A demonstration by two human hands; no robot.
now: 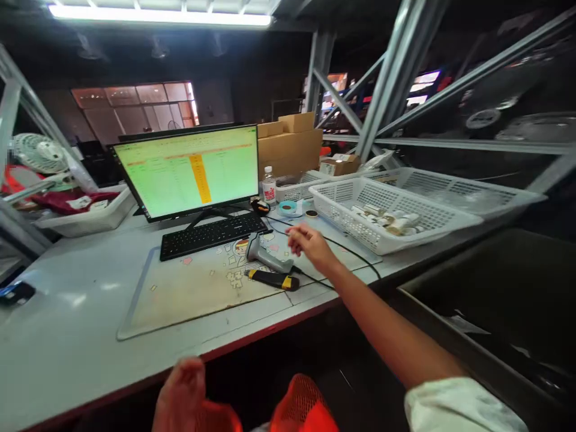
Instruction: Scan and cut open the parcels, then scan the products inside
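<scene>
My right hand (310,245) hovers over the desk mat with its fingers loosely bent and apart, and nothing shows in them. Just left of it lies a grey handheld barcode scanner (269,258), its black cable (315,279) running off to the right. In front of the scanner is a black and yellow utility knife (273,279). My left hand (182,387) is at the bottom of the view, below the table's front edge, smeared by motion. Its fingers cannot be made out clearly. Beside it is red mesh cloth (299,402).
Behind the mat (189,294) stand a keyboard (213,234), a lit monitor (193,171), a mouse (260,206) and a water bottle (269,185). White plastic baskets (382,240) are at the right, one with several small rolls (400,222). A phone-like dark object (18,293) lies far left.
</scene>
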